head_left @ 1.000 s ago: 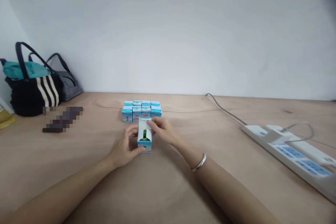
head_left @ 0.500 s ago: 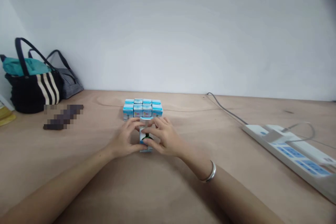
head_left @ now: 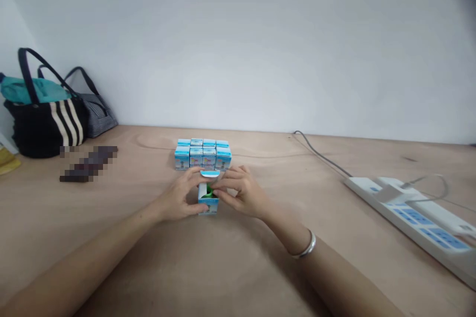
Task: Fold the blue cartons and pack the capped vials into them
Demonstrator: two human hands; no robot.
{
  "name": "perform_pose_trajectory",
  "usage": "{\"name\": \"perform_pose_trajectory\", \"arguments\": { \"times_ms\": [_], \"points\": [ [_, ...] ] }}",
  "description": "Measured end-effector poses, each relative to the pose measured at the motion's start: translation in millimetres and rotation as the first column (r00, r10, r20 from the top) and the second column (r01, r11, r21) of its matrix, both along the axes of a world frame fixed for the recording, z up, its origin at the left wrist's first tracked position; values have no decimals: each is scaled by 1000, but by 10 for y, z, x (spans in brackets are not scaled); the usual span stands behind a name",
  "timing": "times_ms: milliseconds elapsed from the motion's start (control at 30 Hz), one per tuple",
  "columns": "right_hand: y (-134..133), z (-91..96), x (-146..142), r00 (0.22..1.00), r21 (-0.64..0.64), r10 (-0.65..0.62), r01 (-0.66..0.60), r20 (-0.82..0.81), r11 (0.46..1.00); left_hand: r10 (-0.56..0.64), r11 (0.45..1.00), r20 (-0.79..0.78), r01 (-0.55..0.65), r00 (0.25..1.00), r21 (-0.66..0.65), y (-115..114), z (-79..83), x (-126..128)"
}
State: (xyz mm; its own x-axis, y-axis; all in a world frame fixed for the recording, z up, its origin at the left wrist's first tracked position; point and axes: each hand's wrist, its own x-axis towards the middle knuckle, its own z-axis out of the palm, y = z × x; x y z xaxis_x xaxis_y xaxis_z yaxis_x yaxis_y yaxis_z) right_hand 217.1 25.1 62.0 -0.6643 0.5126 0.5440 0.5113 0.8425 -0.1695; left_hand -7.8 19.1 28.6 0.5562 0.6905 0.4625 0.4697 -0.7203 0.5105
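Observation:
A small blue-and-white cardboard box [head_left: 208, 206] stands on the table with its top open and its lid flap [head_left: 210, 174] raised at the back. Inside it a round green object [head_left: 208, 190] shows, partly covered by fingers; its kind is unclear. My left hand [head_left: 179, 197] grips the box from the left, thumb on the front face and fingers behind. My right hand [head_left: 243, 192] is closed at the opening's right edge, thumb and fingertips drawn together by the green object. What those fingertips hold, if anything, is hidden.
Just behind stand several similar closed boxes [head_left: 203, 153] in two rows. A power strip [head_left: 405, 218] with a plugged-in cable lies at the right. To the left are a black bag [head_left: 44, 126], a striped bag [head_left: 97, 115] and a dark pixelated item [head_left: 91, 163].
My right hand has shifted slightly right, off the middle of the opening, so the green object and the box front show more. My left hand stays on the box.

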Motion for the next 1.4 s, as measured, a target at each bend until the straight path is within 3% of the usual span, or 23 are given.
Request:
{"name": "perform_pose_trajectory", "arguments": {
  "times_ms": [200,367,533,700,900,1067,1233,1300,1400],
  "points": [
    [-46,-97,9,999,-13,-35,35,-30,999,111,993,203,-102,973,-55,-61,42,9],
    [-81,-394,-71,986,-241,-164,155,-19,958,150,989,25,-150,988,17,-86,-27,35],
    [-9,-588,-166,974,-474,-185,100,-135,875,195,978,-109,-185,975,100,-105,-149,67],
    [45,-548,-97,977,-545,-167,67,-136,836,201,968,-128,-177,971,177,-108,-175,56],
    [214,-286,384,969,-578,-249,200,-4,791,206,963,-99,-184,973,199,-92,-253,41],
    [400,-118,755,897,-491,-422,309,-136,815,249,946,-62,-229,967,227,-85,-293,-11],
    [510,-118,813,764,-286,-532,452,-364,845,265,961,-22,-262,964,90,-92,-288,-107],
    [544,-173,753,758,-200,-518,480,-395,854,278,960,14,-278,960,-16,-97,-299,-127],
    [573,-276,628,825,-131,-452,435,-339,891,323,938,53,-311,945,-154,-106,-314,-125]
  ]
}}
